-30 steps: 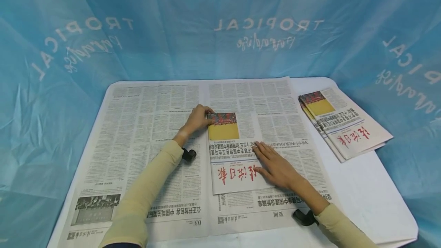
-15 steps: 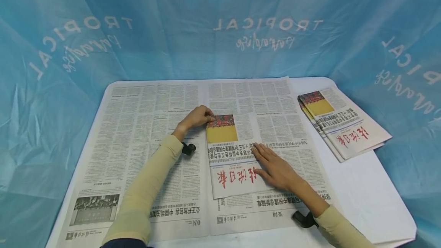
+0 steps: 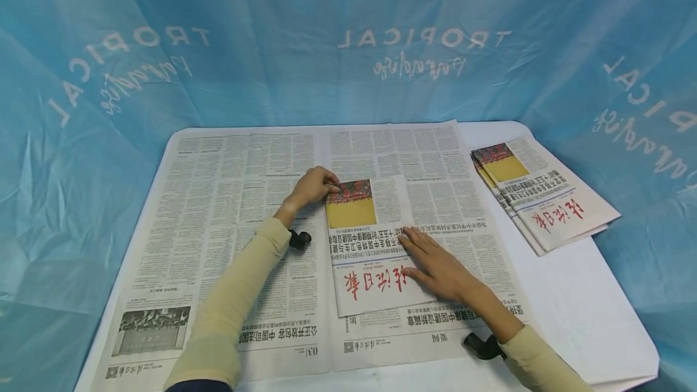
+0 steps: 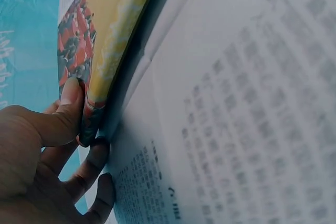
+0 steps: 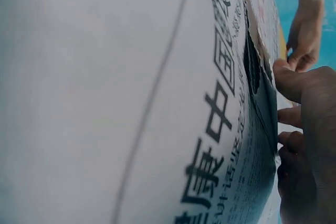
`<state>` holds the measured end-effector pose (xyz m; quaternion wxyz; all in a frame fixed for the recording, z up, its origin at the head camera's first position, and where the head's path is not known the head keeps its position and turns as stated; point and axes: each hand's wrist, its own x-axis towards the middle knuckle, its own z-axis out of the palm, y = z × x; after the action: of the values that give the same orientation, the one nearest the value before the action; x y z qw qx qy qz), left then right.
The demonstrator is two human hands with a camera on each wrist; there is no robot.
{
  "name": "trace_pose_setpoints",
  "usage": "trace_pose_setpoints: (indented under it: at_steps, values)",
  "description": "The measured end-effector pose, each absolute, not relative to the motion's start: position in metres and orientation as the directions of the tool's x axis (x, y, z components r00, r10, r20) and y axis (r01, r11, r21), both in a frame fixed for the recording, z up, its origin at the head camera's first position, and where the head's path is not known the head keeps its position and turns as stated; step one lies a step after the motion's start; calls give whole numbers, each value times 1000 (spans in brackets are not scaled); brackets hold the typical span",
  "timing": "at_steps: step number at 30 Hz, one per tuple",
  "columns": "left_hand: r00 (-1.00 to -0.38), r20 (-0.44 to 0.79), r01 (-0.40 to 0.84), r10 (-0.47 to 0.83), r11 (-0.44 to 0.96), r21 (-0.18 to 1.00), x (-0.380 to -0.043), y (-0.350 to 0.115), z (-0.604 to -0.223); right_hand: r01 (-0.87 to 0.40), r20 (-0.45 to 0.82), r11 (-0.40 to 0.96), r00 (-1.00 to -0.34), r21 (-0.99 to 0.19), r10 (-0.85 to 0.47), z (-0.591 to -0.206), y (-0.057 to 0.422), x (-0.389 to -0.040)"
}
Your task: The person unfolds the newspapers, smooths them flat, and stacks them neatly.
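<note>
A folded newspaper (image 3: pixel 376 247) with a red and yellow picture lies on a large spread newspaper sheet (image 3: pixel 261 210), right of its centre fold. At the far left corner of the folded paper, my left hand (image 3: pixel 316 185) pinches the picture edge. The left wrist view shows the thumb (image 4: pixel 71 92) on top of the picture (image 4: pixel 84 45), with other fingers below and behind the edge. My right hand (image 3: pixel 435 262) rests with fingers spread on the folded paper's right side, over its headline and red title. In the right wrist view, the right thumb (image 5: pixel 289 80) is at the paper's edge.
A small stack of similar folded newspapers (image 3: pixel 544 192) lies at the right of the white table (image 3: pixel 588 301). Blue curtains (image 3: pixel 348 77) with white lettering hang behind the table and at both sides. A dark wrist camera (image 3: pixel 481 345) sits by the right wrist.
The folded newspaper has shifted slightly toward me and to the left at its near corner. My left hand keeps its pinch on the corner; the right hand stays nearly in place.
</note>
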<state>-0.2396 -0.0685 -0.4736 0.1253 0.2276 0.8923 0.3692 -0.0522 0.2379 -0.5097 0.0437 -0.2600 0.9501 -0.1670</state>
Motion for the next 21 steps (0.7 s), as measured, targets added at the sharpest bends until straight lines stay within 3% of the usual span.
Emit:
trace_pose_setpoints:
  at_steps: [8,17,21]
  values:
    - [-861,-47,316,506,606,730,-240,-72,-476,-418,96,805,-903,-420,-418,-510,247,-55]
    - [-859,-34,318,511,583,747,-241,-73,-478,-414,179,846,-910,-336,-374,-516,257,-62]
    - [-853,-21,325,522,561,761,-242,-74,-479,-410,167,820,-912,-400,-374,-517,257,-63]
